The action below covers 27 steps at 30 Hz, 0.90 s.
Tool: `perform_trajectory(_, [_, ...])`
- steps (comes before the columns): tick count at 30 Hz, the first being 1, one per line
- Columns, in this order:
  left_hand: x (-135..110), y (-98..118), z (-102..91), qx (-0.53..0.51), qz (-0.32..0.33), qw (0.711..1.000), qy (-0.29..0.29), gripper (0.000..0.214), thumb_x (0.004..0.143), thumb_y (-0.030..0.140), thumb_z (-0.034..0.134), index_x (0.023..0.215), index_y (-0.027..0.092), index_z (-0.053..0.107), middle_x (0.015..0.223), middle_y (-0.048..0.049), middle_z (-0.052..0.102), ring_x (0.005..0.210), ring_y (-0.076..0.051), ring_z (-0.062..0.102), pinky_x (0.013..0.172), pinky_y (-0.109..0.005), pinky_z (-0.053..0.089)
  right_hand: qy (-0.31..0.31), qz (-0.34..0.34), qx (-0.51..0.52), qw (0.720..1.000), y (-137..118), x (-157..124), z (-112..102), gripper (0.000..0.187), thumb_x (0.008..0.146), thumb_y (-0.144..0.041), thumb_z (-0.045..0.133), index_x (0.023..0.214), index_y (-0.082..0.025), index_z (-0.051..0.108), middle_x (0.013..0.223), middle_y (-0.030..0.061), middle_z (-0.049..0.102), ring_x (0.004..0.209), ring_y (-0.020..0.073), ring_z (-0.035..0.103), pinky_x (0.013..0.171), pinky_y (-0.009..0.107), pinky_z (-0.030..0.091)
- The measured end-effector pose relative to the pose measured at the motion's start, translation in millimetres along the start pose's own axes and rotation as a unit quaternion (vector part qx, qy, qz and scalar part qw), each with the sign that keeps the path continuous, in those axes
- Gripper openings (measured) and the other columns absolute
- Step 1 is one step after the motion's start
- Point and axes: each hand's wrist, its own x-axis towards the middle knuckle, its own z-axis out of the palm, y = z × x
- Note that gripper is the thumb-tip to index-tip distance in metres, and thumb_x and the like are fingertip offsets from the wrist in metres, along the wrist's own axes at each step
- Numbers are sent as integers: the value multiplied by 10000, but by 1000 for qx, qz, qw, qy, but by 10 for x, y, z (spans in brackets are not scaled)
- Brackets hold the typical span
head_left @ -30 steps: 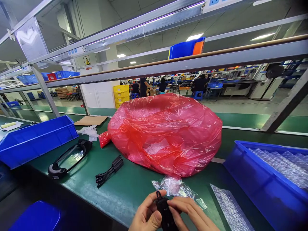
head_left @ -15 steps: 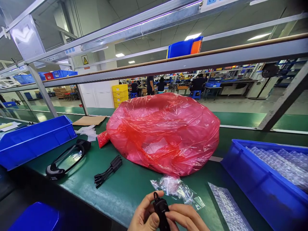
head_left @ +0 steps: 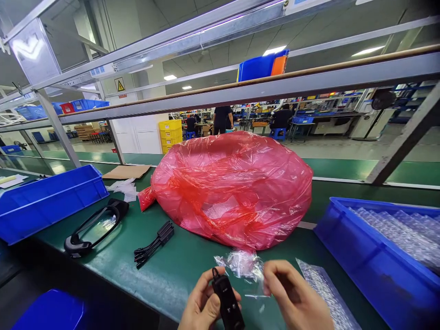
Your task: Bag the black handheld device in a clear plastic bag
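**Green bench crowded with bins and bags**

A bulging red plastic bag (head_left: 232,190) lay mid-table. Blue bins stood on either side, the right bin (head_left: 378,256) holding bubble-wrap pouches, the left bin (head_left: 48,199) near a black oval frame (head_left: 94,227) and bundled black cables (head_left: 154,243).

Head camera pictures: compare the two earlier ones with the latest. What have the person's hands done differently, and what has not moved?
The right hand has let go of the small black device and moved right, up to the clear plastic bag. The left hand keeps holding the device, now alone. The red bag, blue bins, black frame and cable bundle lie as before.
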Motion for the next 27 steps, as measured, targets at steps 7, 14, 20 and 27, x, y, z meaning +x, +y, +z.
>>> perform_trajectory(7, [22,8,0,-7,-9,1000,7,556,905,511,738,1388,267,611,1127,-138,703,1013,-227,699,903,-316,495,-162,50,-187,968,1003,503,93,306,953,-458,468,875,-193,601,847,54,614,742,213,575,685,344,395])
perform_trajectory(14, [180,19,-68,22,2,996,85,647,852,568,783,1365,221,596,1113,-129,698,967,-198,685,905,-309,500,-212,62,-165,961,1158,469,154,257,955,-410,461,964,-182,578,976,75,609,847,242,576,750,360,362])
perform_trajectory(20, [610,85,73,50,49,983,170,569,961,489,686,1391,193,459,1272,-139,620,1149,-220,613,980,-325,478,-374,93,110,916,705,403,66,506,977,-660,536,1136,-183,592,979,66,664,883,204,612,756,291,442])
perform_trajectory(27, [1623,120,-50,454,122,876,106,434,1091,442,316,1168,116,591,1110,-134,678,1026,-213,652,915,-320,523,-247,164,158,942,717,472,-40,533,1024,-668,470,907,-151,525,695,-3,524,610,109,394,612,263,300])
